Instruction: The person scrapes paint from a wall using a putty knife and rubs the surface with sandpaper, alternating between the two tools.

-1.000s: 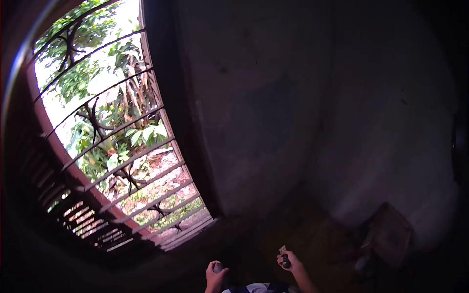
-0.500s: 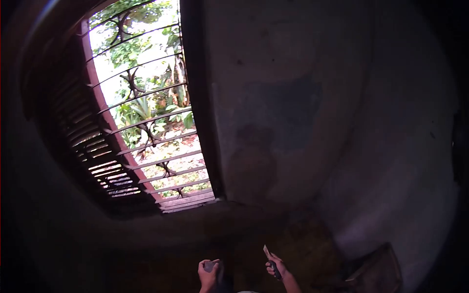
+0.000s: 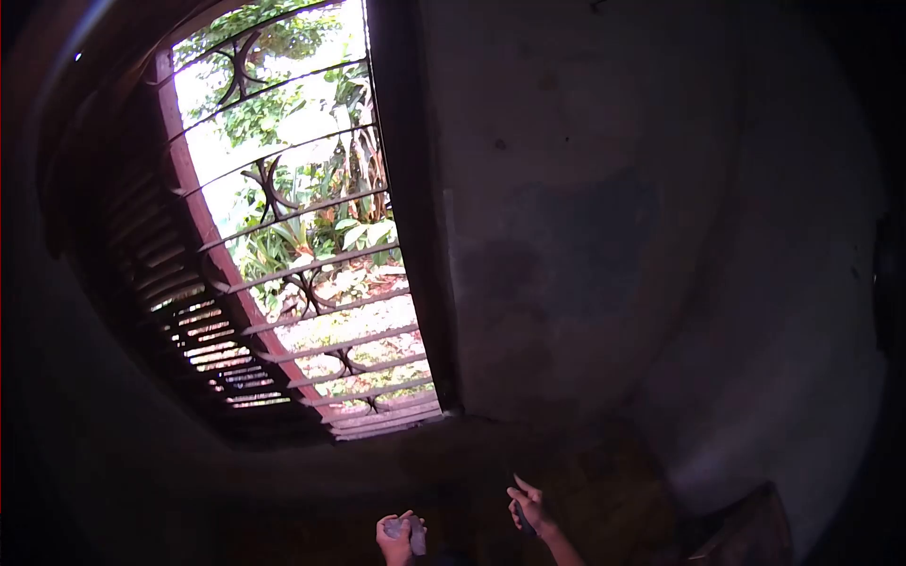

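Near the bottom edge, my left hand [image 3: 396, 545] has its fingers wrapped round a greyish object [image 3: 417, 536]; the dim light hides exactly what it is. To its right, my right hand [image 3: 534, 507] grips the dark handle of a knife [image 3: 526, 521]. The knife's blade is hard to make out against the dark background. The two hands are apart, and the knife does not touch the greyish object.
A tall window with metal bars [image 3: 311, 205] stands at the left, with plants outside. Beside it is a louvred shutter [image 3: 203, 330]. A stained wall [image 3: 566, 236] fills the right. A dark brown, box-like object [image 3: 750, 528] lies at the bottom right.
The view has shifted, so the window and wall appear lower and further right. My left hand has turned, and more of the greyish object shows. The knife blade shows less clearly.
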A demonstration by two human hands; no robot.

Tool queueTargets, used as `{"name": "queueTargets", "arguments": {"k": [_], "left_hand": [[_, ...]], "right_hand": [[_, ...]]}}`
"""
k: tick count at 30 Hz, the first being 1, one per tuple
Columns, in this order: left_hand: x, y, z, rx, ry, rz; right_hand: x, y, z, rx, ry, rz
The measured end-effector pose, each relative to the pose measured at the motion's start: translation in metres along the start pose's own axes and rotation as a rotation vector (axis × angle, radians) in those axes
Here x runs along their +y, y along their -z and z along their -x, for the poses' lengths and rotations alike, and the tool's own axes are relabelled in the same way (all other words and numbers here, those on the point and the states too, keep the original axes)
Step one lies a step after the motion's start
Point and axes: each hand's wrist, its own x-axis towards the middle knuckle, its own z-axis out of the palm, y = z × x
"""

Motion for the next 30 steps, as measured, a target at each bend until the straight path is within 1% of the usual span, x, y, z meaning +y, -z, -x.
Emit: {"name": "queueTargets", "arguments": {"k": [3, 4, 7, 9, 11, 12, 14, 16, 19, 23, 24, 27, 30], "left_hand": [[0.012, -0.005, -0.024, -0.035, -0.083, -0.018], [0.013, -0.007, -0.032, -0.053, -0.107, -0.002], [0.015, -0.006, -0.056, -0.087, -0.166, -0.083], [0.025, -0.012, -0.066, -0.089, -0.158, -0.083], [0.034, -0.016, -0.07, -0.081, -0.147, -0.088], [0.037, -0.018, -0.075, -0.076, -0.145, -0.093], [0.041, -0.025, -0.085, -0.072, -0.149, -0.089], [0.043, -0.032, -0.094, -0.067, -0.156, -0.078], [0.046, -0.051, -0.103, 0.009, -0.212, -0.066], [0.043, -0.07, -0.108, 0.102, -0.182, -0.031], [0.042, -0.074, -0.108, 0.109, -0.181, -0.036], [0.038, -0.084, -0.113, 0.109, -0.179, -0.062], [0.032, -0.09, -0.117, 0.096, -0.162, -0.081]], "right_hand": [[-0.026, -0.019, -0.017, 0.047, 0.067, 0.104], [-0.038, -0.028, -0.023, 0.083, 0.119, 0.146], [-0.074, -0.054, -0.044, 0.149, 0.363, 0.243], [-0.116, -0.074, -0.052, 0.218, 0.537, 0.298], [-0.153, -0.079, -0.072, 0.305, 0.715, 0.47], [-0.177, -0.086, -0.076, 0.36, 0.849, 0.526], [-0.225, -0.097, -0.084, 0.442, 1.052, 0.63], [-0.263, -0.105, -0.093, 0.492, 1.179, 0.723], [-0.3, -0.118, -0.108, 0.488, 1.306, 0.675], [-0.314, -0.127, -0.119, 0.476, 1.373, 0.709], [-0.312, -0.127, -0.122, 0.476, 1.338, 0.719], [-0.312, -0.131, -0.115, 0.445, 1.142, 0.759], [-0.311, -0.132, -0.121, 0.45, 1.159, 0.752]]}}
